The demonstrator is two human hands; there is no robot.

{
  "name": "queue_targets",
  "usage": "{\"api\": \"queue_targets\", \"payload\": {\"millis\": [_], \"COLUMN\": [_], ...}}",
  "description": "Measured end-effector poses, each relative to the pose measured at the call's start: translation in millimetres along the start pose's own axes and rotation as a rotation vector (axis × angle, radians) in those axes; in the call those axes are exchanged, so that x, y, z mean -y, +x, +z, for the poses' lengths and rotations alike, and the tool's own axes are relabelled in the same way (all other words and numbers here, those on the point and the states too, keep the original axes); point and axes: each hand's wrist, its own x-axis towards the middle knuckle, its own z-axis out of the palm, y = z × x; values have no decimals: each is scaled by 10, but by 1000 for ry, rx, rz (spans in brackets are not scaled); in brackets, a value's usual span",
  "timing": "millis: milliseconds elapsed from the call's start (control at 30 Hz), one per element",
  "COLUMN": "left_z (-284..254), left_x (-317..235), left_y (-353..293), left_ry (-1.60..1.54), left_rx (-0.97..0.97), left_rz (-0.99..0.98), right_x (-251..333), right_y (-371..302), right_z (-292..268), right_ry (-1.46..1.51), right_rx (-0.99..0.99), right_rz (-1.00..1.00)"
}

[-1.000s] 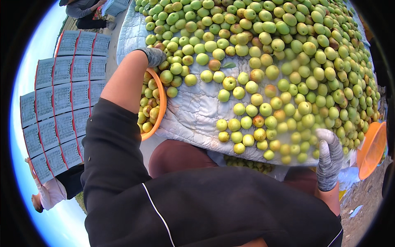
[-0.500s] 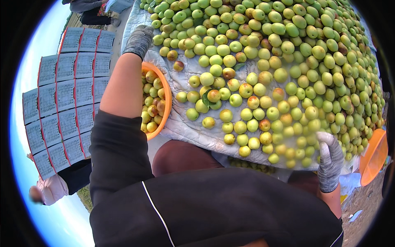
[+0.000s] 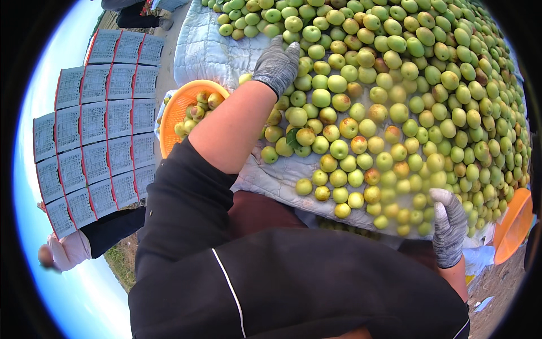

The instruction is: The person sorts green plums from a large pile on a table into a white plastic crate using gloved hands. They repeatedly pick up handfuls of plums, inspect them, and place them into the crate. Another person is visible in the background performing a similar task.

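A large heap of green jujubes [image 3: 389, 62], some with reddish-brown patches, covers most of a pale quilted cloth [image 3: 206, 53]. In a grey knit glove, my left hand [image 3: 276, 66] lies over the left edge of the heap, back up, thumb and a finger apart. It touches jujubes there, and I see none held. Also gloved in grey, with pale fingertips, my right hand [image 3: 450, 226] rests by the near right edge of the jujubes, fingers stretched loosely and no fruit visible in it. Beside my left forearm an orange basket [image 3: 169, 129] holds several redder, browner jujubes.
Another orange basket [image 3: 512, 226] leans at the right rim of the view. Grey-blue crates [image 3: 93, 121] with red edges are stacked at the left. A person in a pink top [image 3: 70, 251] is behind the stack, and another person [image 3: 135, 16] is at the upper left.
My left hand has moved right from beyond the basket to the edge of the heap, and loose jujubes there sit closer together. My right hand has stayed nearly in place.
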Motion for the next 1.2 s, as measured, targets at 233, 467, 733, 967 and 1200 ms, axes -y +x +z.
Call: {"api": "queue_targets", "payload": {"millis": [233, 467, 733, 967, 1200], "left_z": [104, -748, -916, -510, -75], "left_x": [-737, 123, 1174, 956, 9], "left_y": [-664, 780, 2187, 1952, 1349], "left_ry": [-129, -209, 178, -122, -487], "left_rx": [478, -520, -424, -395, -311], "left_rz": [507, 119, 153, 328, 526], "right_x": [155, 139, 134, 120, 194], "right_y": [89, 197, 271, 302, 259], "right_z": [81, 68, 37, 135, 265], "right_ry": [-9, -77, -289, -248, -241], "right_rx": [8, -27, 20, 95, 103], "right_rz": [-28, -55, -134, -122, -209]}}
